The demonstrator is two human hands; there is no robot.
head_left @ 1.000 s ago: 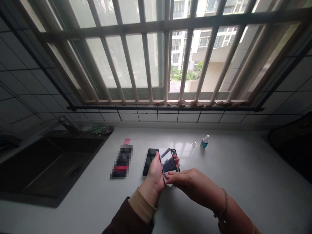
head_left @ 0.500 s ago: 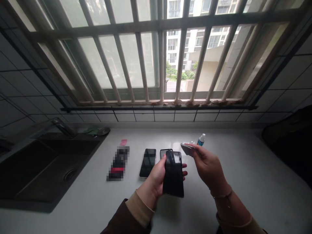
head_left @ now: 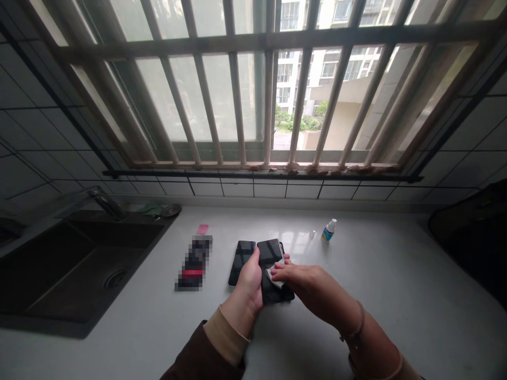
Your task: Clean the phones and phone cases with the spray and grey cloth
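Observation:
My left hand (head_left: 249,279) grips a black phone (head_left: 270,253) by its left edge, screen up, just above the white counter (head_left: 396,295). My right hand (head_left: 303,285) presses a small pale cloth (head_left: 274,277) onto the middle of that screen, fingers closed flat on it. A second black phone (head_left: 239,258) lies on the counter just left of the held one. The edge of another dark phone peeks out behind the held phone's right side.
A small bottle with a white cap (head_left: 328,230) and a tiny cap (head_left: 312,233) stand behind the hands. A blurred dark packet (head_left: 194,262) and a pink slip (head_left: 202,228) lie to the left. A dark sink (head_left: 71,264) fills the left; a barred window (head_left: 253,84) is ahead.
My right hand, which was lifted toward the bottle with the cloth half a second ago, has come back down onto the phone's screen. The left hand lowered the phone toward the counter.

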